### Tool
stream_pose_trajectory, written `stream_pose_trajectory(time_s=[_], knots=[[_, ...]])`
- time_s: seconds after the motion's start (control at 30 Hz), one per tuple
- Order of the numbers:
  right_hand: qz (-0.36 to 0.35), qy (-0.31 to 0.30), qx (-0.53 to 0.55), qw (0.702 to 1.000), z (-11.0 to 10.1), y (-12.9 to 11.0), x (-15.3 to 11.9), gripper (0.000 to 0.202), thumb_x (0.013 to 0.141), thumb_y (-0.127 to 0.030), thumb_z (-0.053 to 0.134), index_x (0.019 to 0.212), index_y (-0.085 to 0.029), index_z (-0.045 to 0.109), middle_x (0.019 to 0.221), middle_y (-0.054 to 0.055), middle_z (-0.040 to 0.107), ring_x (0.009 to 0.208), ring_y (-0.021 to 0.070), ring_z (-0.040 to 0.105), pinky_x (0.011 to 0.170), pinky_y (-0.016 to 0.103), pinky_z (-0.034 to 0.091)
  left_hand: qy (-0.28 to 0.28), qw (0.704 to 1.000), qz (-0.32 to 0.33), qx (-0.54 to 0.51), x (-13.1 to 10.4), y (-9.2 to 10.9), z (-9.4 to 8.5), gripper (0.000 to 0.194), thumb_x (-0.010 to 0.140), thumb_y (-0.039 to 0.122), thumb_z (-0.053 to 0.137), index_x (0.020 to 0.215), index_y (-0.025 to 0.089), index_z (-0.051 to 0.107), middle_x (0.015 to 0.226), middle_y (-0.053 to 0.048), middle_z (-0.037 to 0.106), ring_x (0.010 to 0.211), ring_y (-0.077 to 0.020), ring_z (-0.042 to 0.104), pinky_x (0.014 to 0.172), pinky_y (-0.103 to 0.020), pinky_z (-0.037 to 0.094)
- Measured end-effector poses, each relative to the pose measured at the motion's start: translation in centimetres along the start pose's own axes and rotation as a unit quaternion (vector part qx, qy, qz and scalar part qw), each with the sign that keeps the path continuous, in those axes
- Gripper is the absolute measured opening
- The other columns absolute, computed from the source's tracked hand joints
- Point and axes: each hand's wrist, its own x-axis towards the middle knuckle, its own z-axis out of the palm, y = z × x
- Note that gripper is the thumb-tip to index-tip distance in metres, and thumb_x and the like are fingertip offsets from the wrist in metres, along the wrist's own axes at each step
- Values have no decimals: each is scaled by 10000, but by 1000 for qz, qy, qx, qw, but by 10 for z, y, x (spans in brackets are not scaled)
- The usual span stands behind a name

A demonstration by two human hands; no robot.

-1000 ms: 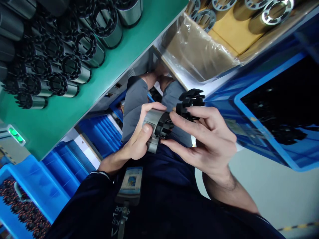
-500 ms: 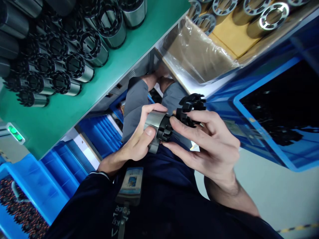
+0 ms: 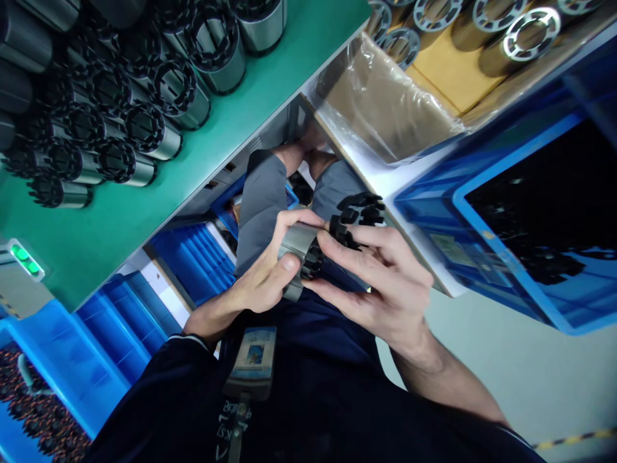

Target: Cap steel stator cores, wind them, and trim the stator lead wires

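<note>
My left hand (image 3: 270, 276) is closed around a silver metal stator core (image 3: 301, 241), thumb on its near side. At the core's right end sits a black toothed plastic end ring (image 3: 312, 262), lying close against the metal. My right hand (image 3: 385, 283) presses this ring with its fingertips, and between its fingers it also grips further black toothed rings (image 3: 357, 215). How many loose rings there are I cannot tell. Both hands are above my lap.
Several stator cores with black rings (image 3: 176, 93) stand on the green table (image 3: 193, 154) at upper left. Bare metal cores (image 3: 530, 35) stand in a plastic-lined box (image 3: 390, 116). A blue crate (image 3: 511, 257) of black parts is at right; another blue bin (image 3: 72, 360) is lower left.
My right hand has moved left toward the core, carrying the loose rings. The black ring at the core's end now sits further in, with less of it showing. My left hand stays nearly in place.
</note>
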Motion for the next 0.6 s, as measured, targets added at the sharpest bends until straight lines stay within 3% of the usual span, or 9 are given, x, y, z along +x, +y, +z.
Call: stream_pose_trajectory(time_s=[0.13, 0.27, 0.33, 0.43, 0.5, 0.6], knots=[[-1, -16, -20, 1000, 2, 5, 4, 715, 1087, -333, 898, 1755, -412, 656, 1364, 80, 850, 1295, 317, 818, 1168, 539, 719, 47, 998, 27, -19, 4, 2, 7, 611, 1149, 784, 563, 1563, 337, 609, 1313, -104, 754, 1070, -293, 758, 974, -466, 638], [17, 22, -2, 1000, -1, 0, 4, 655, 1115, -98, 773, 1643, -485, 752, 1266, 6, 899, 1175, 272, 850, 1224, 566, 670, 146, 985, 70, -67, 19, 10, 17, 507, 1220, 686, 414, 1513, 348, 652, 1207, -83, 781, 1040, -279, 783, 892, -421, 633], [10, 10, 21, 1000, 1, -6, 2, 698, 1112, -102, 774, 1702, -467, 700, 1251, 5, 911, 1189, 285, 856, 1249, 589, 663, 204, 973, 63, -82, 28, 17, 21, 485, 1181, 739, 500, 1447, 375, 679, 1157, -70, 773, 1096, -301, 789, 949, -446, 641], [20, -14, 64, 998, 9, -13, -1, 785, 1130, -195, 792, 1846, -377, 526, 1204, 22, 926, 1483, 346, 759, 1347, 660, 598, 246, 962, 39, -108, 37, 26, 26, 515, 1111, 816, 604, 1380, 385, 687, 1140, -71, 754, 1133, -330, 793, 940, -466, 648], [35, -25, 82, 996, 14, -14, -2, 803, 1120, -215, 821, 1854, -325, 515, 1157, 26, 927, 1564, 341, 710, 1379, 642, 581, 252, 961, 28, -112, 40, 29, 28, 543, 1094, 832, 619, 1401, 387, 674, 1188, -82, 749, 1126, -332, 794, 905, -462, 649], [50, -30, 110, 992, 17, -12, -1, 766, 1061, -220, 907, 1770, -317, 636, 1219, 49, 905, 1444, 323, 782, 1267, 529, 691, 263, 960, 23, -94, 40, 29, 27, 613, 1069, 865, 619, 1463, 396, 641, 1227, -93, 754, 1113, -336, 795, 872, -456, 646]])
